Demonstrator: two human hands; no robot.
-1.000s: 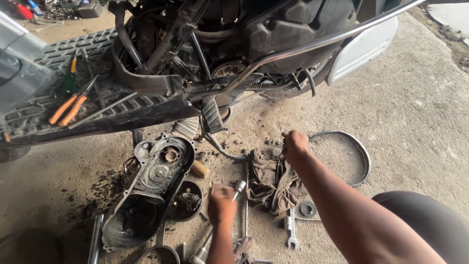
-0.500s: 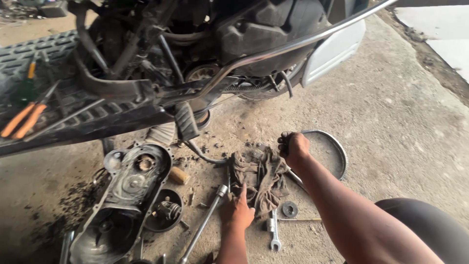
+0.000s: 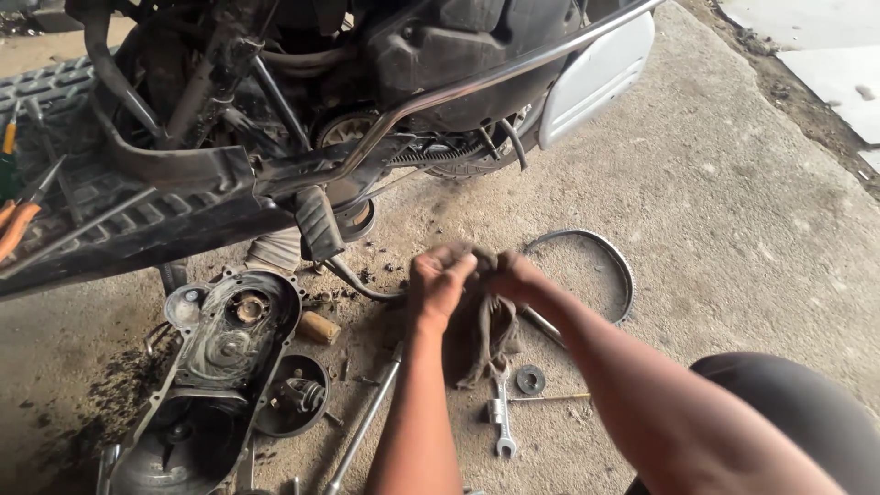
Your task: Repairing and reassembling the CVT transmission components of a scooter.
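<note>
Rag (image 3: 481, 335) now lifted off floor, both hands, L hand (image 3: 438, 280) & R hand (image 3: 513, 273), clenched on it, fingertips hidden

Just below the stripped scooter (image 3: 367, 119), the left hand (image 3: 438, 282) and right hand (image 3: 513, 275) together grip a dirty brown rag (image 3: 478, 330) above the concrete floor (image 3: 733, 211), a spanner (image 3: 500, 417) beneath it and an engine cover (image 3: 215, 367) off to its left.

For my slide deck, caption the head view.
Both hands, left and right, hold a dirty rag above a wrench.
</note>
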